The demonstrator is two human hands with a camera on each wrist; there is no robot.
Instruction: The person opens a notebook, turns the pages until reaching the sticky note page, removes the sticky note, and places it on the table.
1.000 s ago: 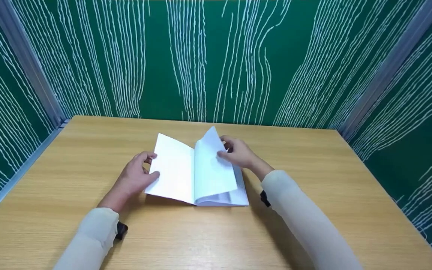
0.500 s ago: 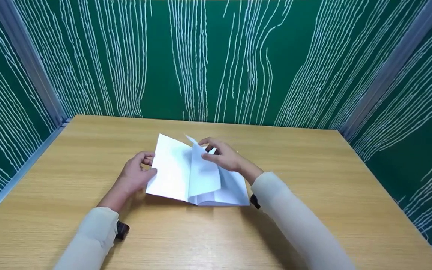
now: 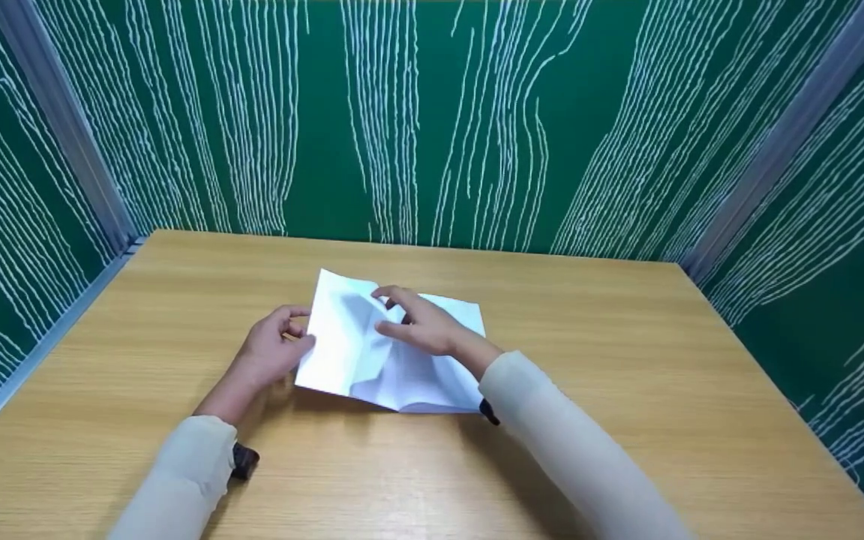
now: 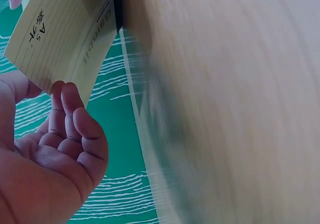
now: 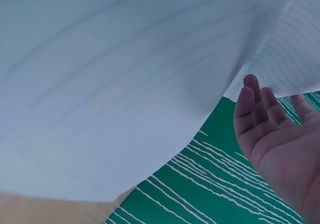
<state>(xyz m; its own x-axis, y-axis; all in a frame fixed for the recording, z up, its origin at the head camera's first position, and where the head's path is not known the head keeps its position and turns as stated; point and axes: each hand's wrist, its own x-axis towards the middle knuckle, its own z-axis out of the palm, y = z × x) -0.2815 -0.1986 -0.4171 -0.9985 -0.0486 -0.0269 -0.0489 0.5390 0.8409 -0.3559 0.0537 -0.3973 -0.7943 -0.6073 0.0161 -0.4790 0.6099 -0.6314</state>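
A white lined notebook (image 3: 325, 337) lies spread on the table, its left side tilted up. My left hand (image 3: 274, 349) holds that side's outer edge, thumb in front and fingers behind. In the left wrist view, my left hand (image 4: 65, 149) is at the corner of the cream cover (image 4: 65, 39), which bears lines and print. Over the notebook's middle, my right hand (image 3: 421, 322) has its fingers extended against a turning page (image 3: 370, 360). In the right wrist view, the lined page (image 5: 125, 89) spreads broadly beside my right hand (image 5: 280, 139) and hides the thumb.
The wooden table (image 3: 177, 300) extends around the notebook. Green walls (image 3: 469, 127) with wavy white lines enclose its back and sides, and grey metal posts (image 3: 64, 120) stand at the corners. Both forearms have light sleeves (image 3: 582, 442) and dark wrist devices (image 3: 244, 461).
My right hand has moved left across the notebook, swinging the page from the right side over toward the left. My left hand has stayed at the left edge.
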